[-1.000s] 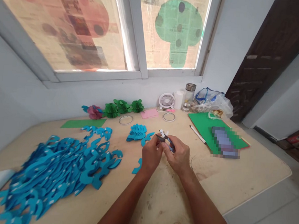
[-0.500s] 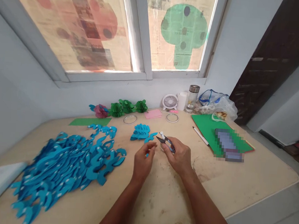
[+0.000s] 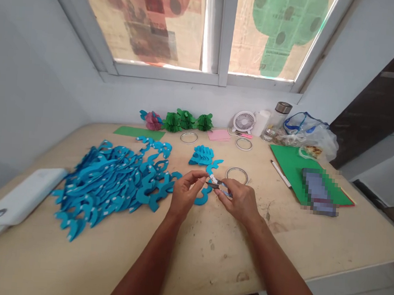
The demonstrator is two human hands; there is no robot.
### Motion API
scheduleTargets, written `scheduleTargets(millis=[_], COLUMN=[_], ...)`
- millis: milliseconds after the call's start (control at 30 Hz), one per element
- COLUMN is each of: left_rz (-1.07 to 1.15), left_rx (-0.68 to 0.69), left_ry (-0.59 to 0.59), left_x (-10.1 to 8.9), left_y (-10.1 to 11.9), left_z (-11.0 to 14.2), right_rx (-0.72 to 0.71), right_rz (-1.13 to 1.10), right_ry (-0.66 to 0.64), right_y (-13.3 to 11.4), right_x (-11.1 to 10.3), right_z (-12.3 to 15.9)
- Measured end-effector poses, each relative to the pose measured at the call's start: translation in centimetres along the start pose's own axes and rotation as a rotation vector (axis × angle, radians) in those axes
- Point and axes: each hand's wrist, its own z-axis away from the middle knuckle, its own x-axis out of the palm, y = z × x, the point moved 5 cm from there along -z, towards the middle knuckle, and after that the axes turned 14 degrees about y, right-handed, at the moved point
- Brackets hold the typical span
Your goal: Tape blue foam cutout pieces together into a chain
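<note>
My right hand is closed around a pair of small scissors with dark blades and blue handles, the blades pointing left. A small white strip shows at the blades. My left hand pinches at the blade tips; what lies between its fingers is too small to make out. Between the hands, a curved blue paper piece lies on the table. Just beyond, a folded stack of blue paper sits with another wavy piece beside it. A metal ring lies behind my right hand.
A big heap of blue wavy paper pieces covers the left, near a white power bank. Green paper flowers, a small fan and a glass bottle line the wall. Right are a pen, green board and phone.
My view has tilted downward and turned left. My left hand has come up to the blade tips, its fingers now pinched there. The scissors stay in my right hand.
</note>
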Motion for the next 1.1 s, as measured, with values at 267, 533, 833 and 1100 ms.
scheduleTargets(millis=[267,533,833,1100], left_rz=[-0.123,-0.182,-0.231,-0.238], left_rx=[0.054,0.089,0.138,0.190], left_ry=[-0.024,-0.006,0.018,0.011], left_x=[-0.06,-0.10,-0.16,0.30], left_y=[-0.23,-0.03,0.12,0.27], left_z=[-0.03,0.15,0.15,0.68], right_rx=[0.005,0.016,0.006,0.029], right_rz=[-0.008,-0.013,0.006,0.013], right_ry=[-0.053,-0.089,-0.107,-0.117], right_y=[-0.11,-0.26,-0.12,0.00], right_x=[0.44,0.52,0.88,1.06], right_z=[0.12,0.21,0.31,0.40])
